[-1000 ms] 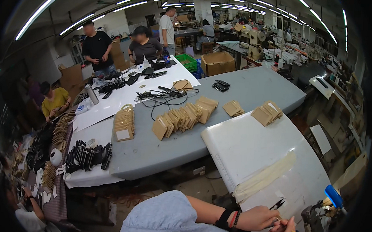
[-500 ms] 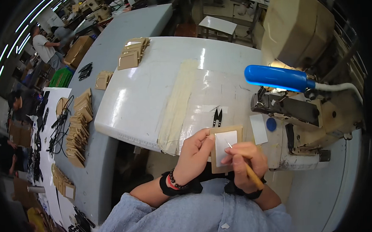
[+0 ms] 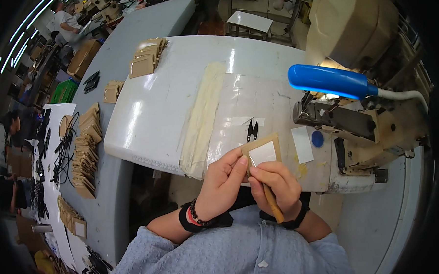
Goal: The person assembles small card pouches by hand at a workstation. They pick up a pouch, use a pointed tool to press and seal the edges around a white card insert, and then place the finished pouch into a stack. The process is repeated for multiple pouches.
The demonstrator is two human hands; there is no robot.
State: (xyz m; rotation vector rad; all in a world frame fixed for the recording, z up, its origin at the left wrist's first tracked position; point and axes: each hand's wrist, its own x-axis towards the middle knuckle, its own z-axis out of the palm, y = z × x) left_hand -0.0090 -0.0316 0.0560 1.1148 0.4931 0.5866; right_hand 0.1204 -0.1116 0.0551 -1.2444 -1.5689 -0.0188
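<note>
Mid-job, looks like. Left hand fingers pinched on tan card frame, held over white sewing table edge. Right hand closed round wooden-handled awl, tip on frame. Finished-looking stacks further back; thread snips lying unused.

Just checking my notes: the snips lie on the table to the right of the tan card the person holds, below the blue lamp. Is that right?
Not quite. In the head view the snips lie on the table to the left of the card, just above its upper left corner. The card is held in both hands, and the lamp is indeed above.
</note>
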